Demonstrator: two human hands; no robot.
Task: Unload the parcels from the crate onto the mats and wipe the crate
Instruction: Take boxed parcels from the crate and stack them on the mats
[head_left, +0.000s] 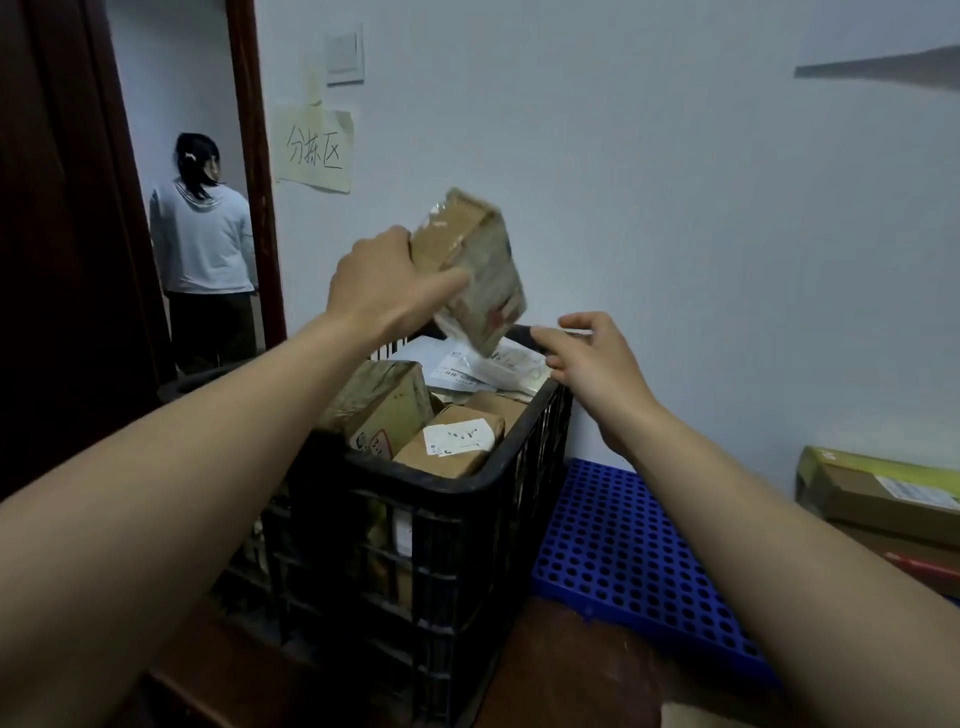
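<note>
Overhead, left hand (384, 291) grips taped cardboard parcel (478, 260) by upper end — thumb across near face, fingers hidden behind. Parcel held clear above black crate (415, 519), long axis tilted, lower end pointing down-right toward right hand (592, 364). Right hand empty, fingers loosely spread, just beside crate's far right rim. Blue perforated mat (623, 561) lies right of crate — down and right from grip, right hand nearer it. More parcels (452, 436) fill crate. Likely next: swing parcel rightward, down onto mat.

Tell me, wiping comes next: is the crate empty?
Not empty: cardboard parcels fill the black crate to its rim; the left hand holds a box above it.
</note>
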